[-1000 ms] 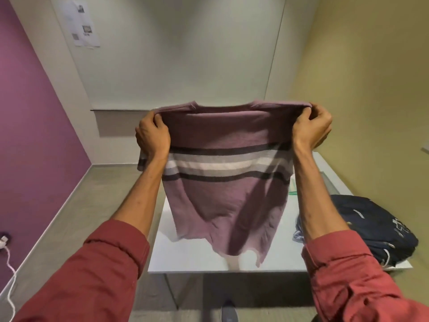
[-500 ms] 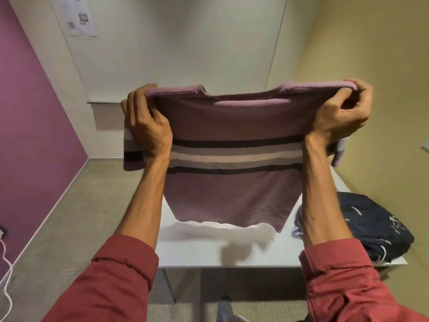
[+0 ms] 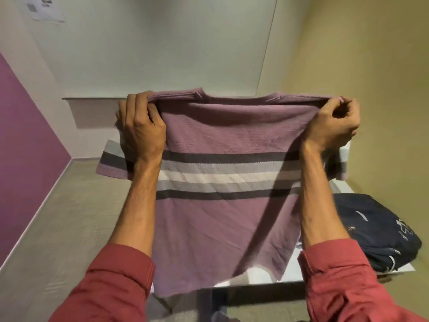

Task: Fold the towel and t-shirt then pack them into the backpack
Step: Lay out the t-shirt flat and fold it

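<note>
A mauve t-shirt [image 3: 222, 135] with dark, grey and white chest stripes hangs spread in the air in front of me. My left hand [image 3: 141, 131] grips its left shoulder. My right hand [image 3: 334, 124] pinches the right shoulder. Both sleeves hang out past my wrists. The shirt's hem drapes down over the near part of the white table [image 3: 260, 278]. A dark navy backpack [image 3: 376, 231] lies on the table's right side, beside my right forearm. The towel is hidden or out of view.
The shirt covers most of the table. A yellow wall runs close along the right, a purple wall along the left, and a white wall with a ledge [image 3: 92, 98] stands behind. Grey floor [image 3: 69, 217] lies left of the table.
Both hands have moved apart and spread the shirt wide. It has since come lower and nearer, so its hem now drapes over the table's near edge. Both grips stay.
</note>
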`<act>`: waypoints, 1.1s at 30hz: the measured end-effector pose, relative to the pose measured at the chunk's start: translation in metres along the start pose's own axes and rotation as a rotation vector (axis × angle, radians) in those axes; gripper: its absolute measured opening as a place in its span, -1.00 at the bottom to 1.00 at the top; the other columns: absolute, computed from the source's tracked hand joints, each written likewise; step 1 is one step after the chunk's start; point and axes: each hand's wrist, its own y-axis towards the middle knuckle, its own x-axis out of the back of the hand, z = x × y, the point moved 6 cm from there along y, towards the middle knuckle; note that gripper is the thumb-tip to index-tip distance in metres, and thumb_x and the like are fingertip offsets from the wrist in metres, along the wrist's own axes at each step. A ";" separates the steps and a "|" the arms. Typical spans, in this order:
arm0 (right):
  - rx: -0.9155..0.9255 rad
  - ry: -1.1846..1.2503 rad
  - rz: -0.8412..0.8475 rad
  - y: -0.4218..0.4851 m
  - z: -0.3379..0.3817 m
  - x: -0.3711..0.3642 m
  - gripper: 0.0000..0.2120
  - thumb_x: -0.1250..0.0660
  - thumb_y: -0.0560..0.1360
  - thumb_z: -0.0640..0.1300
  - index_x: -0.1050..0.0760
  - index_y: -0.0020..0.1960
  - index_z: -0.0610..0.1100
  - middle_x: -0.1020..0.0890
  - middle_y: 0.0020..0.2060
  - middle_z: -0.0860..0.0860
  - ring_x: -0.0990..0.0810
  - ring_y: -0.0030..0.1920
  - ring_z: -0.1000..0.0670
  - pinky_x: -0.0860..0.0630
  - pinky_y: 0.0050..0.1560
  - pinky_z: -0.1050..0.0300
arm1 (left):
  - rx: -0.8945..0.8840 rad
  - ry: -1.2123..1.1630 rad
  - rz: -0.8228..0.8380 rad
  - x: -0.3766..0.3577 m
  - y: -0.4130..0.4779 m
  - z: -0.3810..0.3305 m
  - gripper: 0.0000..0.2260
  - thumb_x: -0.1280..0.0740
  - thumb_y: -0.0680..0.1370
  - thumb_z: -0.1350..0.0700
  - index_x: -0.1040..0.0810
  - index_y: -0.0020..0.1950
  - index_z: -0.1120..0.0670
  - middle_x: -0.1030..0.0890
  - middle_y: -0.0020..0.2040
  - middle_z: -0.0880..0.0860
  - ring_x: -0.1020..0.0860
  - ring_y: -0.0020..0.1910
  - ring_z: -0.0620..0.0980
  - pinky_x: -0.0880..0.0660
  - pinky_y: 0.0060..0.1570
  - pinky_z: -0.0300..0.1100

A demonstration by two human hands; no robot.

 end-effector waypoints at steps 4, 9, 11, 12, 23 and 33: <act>-0.103 -0.258 0.131 -0.018 -0.080 -0.062 -0.78 -0.28 0.52 0.02 -0.64 -0.10 -0.08 -0.70 -0.20 0.04 -0.61 -0.11 -0.09 -0.27 -0.17 0.14 | 0.188 0.014 0.333 -0.094 -0.047 0.033 -0.74 -0.21 0.69 0.08 -0.67 0.16 0.12 -0.69 0.08 0.10 -0.55 0.08 0.11 -0.50 0.11 -0.02; -0.251 -0.435 0.501 -0.033 -0.192 -0.162 -0.77 -0.31 0.54 -0.01 -0.71 -0.01 -0.08 -0.76 -0.08 -0.05 -0.69 -0.04 -0.17 -0.47 -0.05 0.09 | 0.332 0.125 0.676 -0.205 -0.106 0.082 -0.74 -0.22 0.71 0.15 -0.68 0.24 0.17 -0.69 0.16 0.17 -0.57 0.17 0.19 -0.51 0.16 0.06; -0.301 -0.514 0.678 -0.039 -0.229 -0.201 -0.77 -0.33 0.56 -0.03 -0.72 0.04 -0.10 -0.77 -0.04 -0.09 -0.71 0.02 -0.19 -0.52 0.00 0.07 | 0.415 0.185 0.805 -0.249 -0.122 0.100 -0.73 -0.22 0.72 0.16 -0.69 0.23 0.19 -0.70 0.16 0.23 -0.61 0.16 0.25 -0.55 0.11 0.12; -0.313 -0.540 0.768 -0.042 -0.244 -0.222 -0.78 -0.34 0.58 -0.05 -0.73 0.08 -0.10 -0.77 -0.01 -0.09 -0.72 0.06 -0.19 -0.58 0.05 0.04 | 0.462 0.206 0.873 -0.270 -0.129 0.110 -0.73 -0.23 0.72 0.16 -0.69 0.24 0.20 -0.70 0.18 0.26 -0.63 0.17 0.30 -0.57 0.13 0.13; -0.455 -0.690 1.217 -0.110 -0.369 -0.283 -0.69 -0.35 0.65 -0.18 -0.63 0.37 -0.18 -0.69 0.30 -0.15 -0.65 0.32 -0.20 -0.55 0.45 -0.11 | 0.553 0.102 1.622 -0.367 -0.257 0.130 -0.21 -0.29 0.75 0.00 0.19 0.76 0.16 0.30 0.73 0.23 0.10 0.75 0.27 -0.01 0.71 0.15; -0.527 -0.751 1.287 -0.139 -0.399 -0.254 -0.70 -0.35 0.64 -0.17 -0.67 0.34 -0.12 -0.71 0.28 -0.08 -0.65 0.31 -0.16 -0.55 0.42 -0.10 | 0.664 0.125 1.826 -0.320 -0.338 0.121 -0.21 -0.24 0.76 -0.06 0.25 0.76 0.07 0.30 0.74 0.18 0.12 0.75 0.24 0.01 0.71 0.16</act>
